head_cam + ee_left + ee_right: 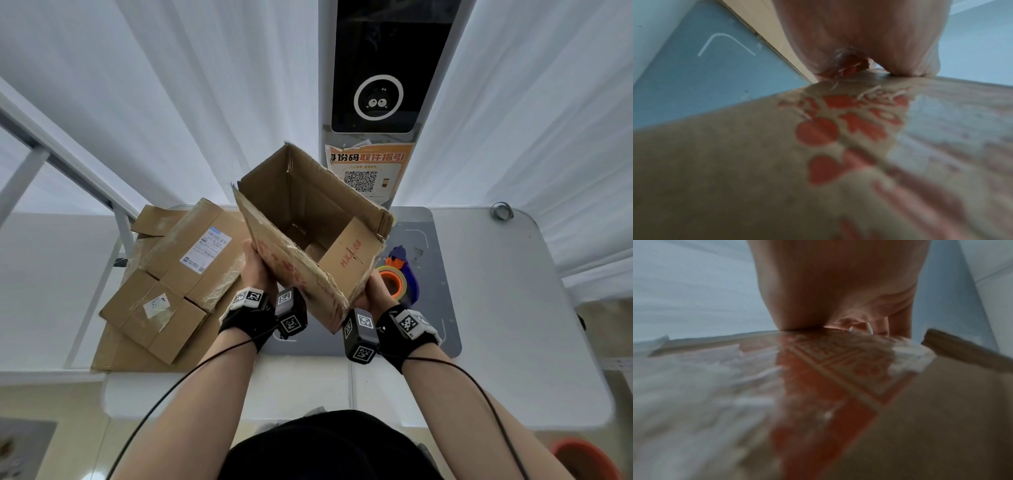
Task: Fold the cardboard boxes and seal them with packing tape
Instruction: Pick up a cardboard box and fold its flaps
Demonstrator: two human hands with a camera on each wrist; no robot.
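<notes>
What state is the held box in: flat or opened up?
Opened up: the box shows a hollow interior, top flaps unfolded, held tilted by the left hand and right hand.

Open brown corrugated cardboard box [308,219]: matt, rough, frayed torn edges, faded red print, scraps of glossy clear tape on the outer panel. Flattened brown cardboard boxes [164,284]: matt, with shiny clear tape strips and white paper labels. White counter [513,308]: smooth plastic, slight sheen. Grey-blue mat [442,274]: matt. Orange tape roll [392,279]: glossy. White cloth curtains [171,85]: soft, matt.
</notes>
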